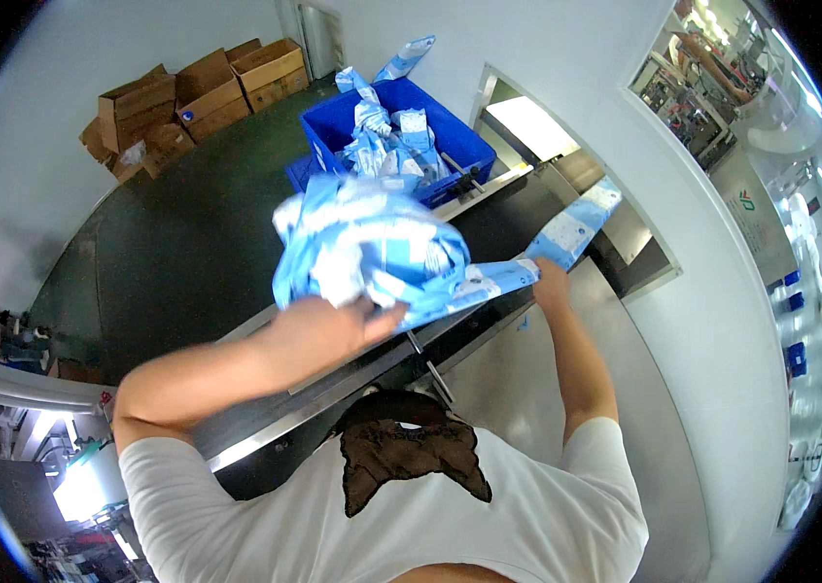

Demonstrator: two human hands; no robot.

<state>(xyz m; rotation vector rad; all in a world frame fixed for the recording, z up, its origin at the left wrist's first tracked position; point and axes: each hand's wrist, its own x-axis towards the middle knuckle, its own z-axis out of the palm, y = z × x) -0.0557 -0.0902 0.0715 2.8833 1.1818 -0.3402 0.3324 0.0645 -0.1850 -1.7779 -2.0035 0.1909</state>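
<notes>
A big crumpled bundle of blue and white printed packaging film (372, 233) is bunched up in front of me, blurred at its left side. My left hand (338, 325) is closed on its near lower edge. From the bundle a flat strip of the same film (571, 225) runs right and up through a wall opening. My right hand (552, 282) grips the near edge of this strip, its fingers partly hidden. Beneath the film lies a dark conveyor belt (493, 219) with a metal side rail.
A blue plastic crate (474, 146) behind the bundle holds more crumpled blue and white film. Open cardboard boxes (207, 87) stand at the far left on the dark green floor (177, 214). The white wall's opening (625, 233) is at right, beside a steel surface (566, 389).
</notes>
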